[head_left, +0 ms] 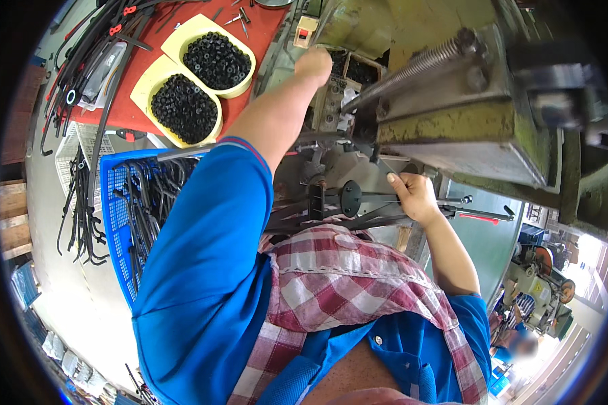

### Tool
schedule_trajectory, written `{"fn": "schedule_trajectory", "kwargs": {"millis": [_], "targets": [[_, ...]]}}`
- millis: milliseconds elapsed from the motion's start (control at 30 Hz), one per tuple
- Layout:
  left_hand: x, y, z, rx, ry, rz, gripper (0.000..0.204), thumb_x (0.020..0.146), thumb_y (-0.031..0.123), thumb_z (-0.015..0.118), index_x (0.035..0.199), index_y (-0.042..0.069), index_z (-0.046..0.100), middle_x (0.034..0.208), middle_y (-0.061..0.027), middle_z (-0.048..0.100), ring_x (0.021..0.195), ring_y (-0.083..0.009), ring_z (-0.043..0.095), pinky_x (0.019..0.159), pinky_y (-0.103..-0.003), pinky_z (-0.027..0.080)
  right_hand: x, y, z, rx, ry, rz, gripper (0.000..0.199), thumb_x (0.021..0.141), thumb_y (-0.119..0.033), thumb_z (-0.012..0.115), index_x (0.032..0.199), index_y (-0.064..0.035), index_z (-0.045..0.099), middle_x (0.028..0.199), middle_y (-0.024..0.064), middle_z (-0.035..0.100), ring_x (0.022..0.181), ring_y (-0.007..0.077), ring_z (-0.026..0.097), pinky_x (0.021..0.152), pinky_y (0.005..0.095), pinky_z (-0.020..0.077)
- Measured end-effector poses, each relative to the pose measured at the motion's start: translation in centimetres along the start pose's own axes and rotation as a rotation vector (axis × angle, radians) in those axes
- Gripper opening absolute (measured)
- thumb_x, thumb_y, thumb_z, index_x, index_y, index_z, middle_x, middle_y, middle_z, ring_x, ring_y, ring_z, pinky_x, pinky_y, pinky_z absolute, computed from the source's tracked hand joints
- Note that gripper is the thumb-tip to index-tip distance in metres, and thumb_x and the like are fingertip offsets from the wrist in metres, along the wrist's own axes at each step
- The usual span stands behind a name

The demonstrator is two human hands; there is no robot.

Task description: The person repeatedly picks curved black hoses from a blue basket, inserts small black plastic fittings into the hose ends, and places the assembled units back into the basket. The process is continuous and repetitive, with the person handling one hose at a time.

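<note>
My left hand reaches far forward, fingers curled, beside small wooden-sided compartments of black parts. What its fingers hold, if anything, is hidden. My right hand is closed around a long dark metal rod, thumb lying along it. The rod slants up to the left toward the press machine, beneath a long coil spring. Between my body and the machine is a round dark disc with several dark bars around it.
Two yellow bins full of black ring-shaped parts stand on a red table at the left. Below them a blue basket holds many bent black rods. More rods and cables hang at far left. Other machinery and a person are at far right.
</note>
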State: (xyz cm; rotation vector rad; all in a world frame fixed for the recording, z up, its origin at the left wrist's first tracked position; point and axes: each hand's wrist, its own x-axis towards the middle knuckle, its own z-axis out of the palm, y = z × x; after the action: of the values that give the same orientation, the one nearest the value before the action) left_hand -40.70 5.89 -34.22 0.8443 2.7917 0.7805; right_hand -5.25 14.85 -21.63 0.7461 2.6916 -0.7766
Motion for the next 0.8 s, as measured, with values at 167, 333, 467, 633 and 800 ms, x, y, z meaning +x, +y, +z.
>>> {"fn": "schedule_trajectory", "kwargs": {"millis": [167, 333, 467, 633, 800], "targets": [[-0.3, 1.5, -2.7, -0.076, -0.155, -0.172, 0.024, 0.093, 0.011, 0.051, 0.104, 0.002, 0.070, 0.122, -0.0155, 0.065, 0.109, -0.0317, 0.067, 0.091, -0.044, 0.056, -3.2, 0.0, -0.6, 0.005, 0.178, -0.089, 0.049, 0.095, -0.035, 0.065, 0.065, 0.0015, 0.053, 0.052, 0.0136, 0.045, 0.047, 0.0222, 0.042, 0.050, 0.0393, 0.0384], [-0.4, -1.1, 2.1, -0.070, 0.171, -0.111, 0.019, 0.087, 0.011, 0.056, 0.097, 0.010, 0.072, 0.104, -0.0096, 0.071, 0.101, -0.0314, 0.068, 0.084, -0.043, 0.056, -5.7, 0.6, -2.1, -0.008, 0.178, 0.081, 0.049, 0.091, -0.039, 0.069, 0.063, -0.0003, 0.060, 0.052, 0.0143, 0.055, 0.048, 0.0315, 0.055, 0.052, 0.0414, 0.0440], [-0.7, 0.8, 2.2, -0.085, 0.133, -0.082, 0.015, 0.083, 0.021, 0.064, 0.091, 0.009, 0.067, 0.096, -0.0122, 0.071, 0.094, -0.0323, 0.068, 0.082, -0.046, 0.054, -6.1, 2.5, -2.3, 0.046, 0.148, 0.147, 0.048, 0.091, -0.040, 0.070, 0.065, -0.0001, 0.062, 0.052, 0.0145, 0.054, 0.047, 0.0296, 0.050, 0.051, 0.0402, 0.0427], [-0.3, -0.8, 2.8, -0.409, 0.106, -0.082, 0.016, 0.083, 0.020, 0.065, 0.090, 0.007, 0.061, 0.086, -0.0181, 0.068, 0.082, -0.0372, 0.066, 0.072, -0.047, 0.051, -5.4, 6.0, -1.7, 0.013, 0.185, 0.113, 0.048, 0.091, -0.039, 0.070, 0.068, 0.0019, 0.062, 0.054, 0.0182, 0.049, 0.048, 0.0296, 0.043, 0.052, 0.0407, 0.0404], [-11.5, -0.1, -3.9, -0.308, 0.101, 0.574, 0.019, 0.080, 0.012, 0.067, 0.098, 0.006, 0.065, 0.088, -0.0188, 0.069, 0.087, -0.0393, 0.066, 0.074, -0.046, 0.052, -6.0, 8.4, -1.4, 0.112, 0.208, 0.175, 0.051, 0.092, -0.040, 0.070, 0.066, 0.0020, 0.060, 0.052, 0.0160, 0.046, 0.048, 0.0230, 0.040, 0.050, 0.0385, 0.0387]]}}
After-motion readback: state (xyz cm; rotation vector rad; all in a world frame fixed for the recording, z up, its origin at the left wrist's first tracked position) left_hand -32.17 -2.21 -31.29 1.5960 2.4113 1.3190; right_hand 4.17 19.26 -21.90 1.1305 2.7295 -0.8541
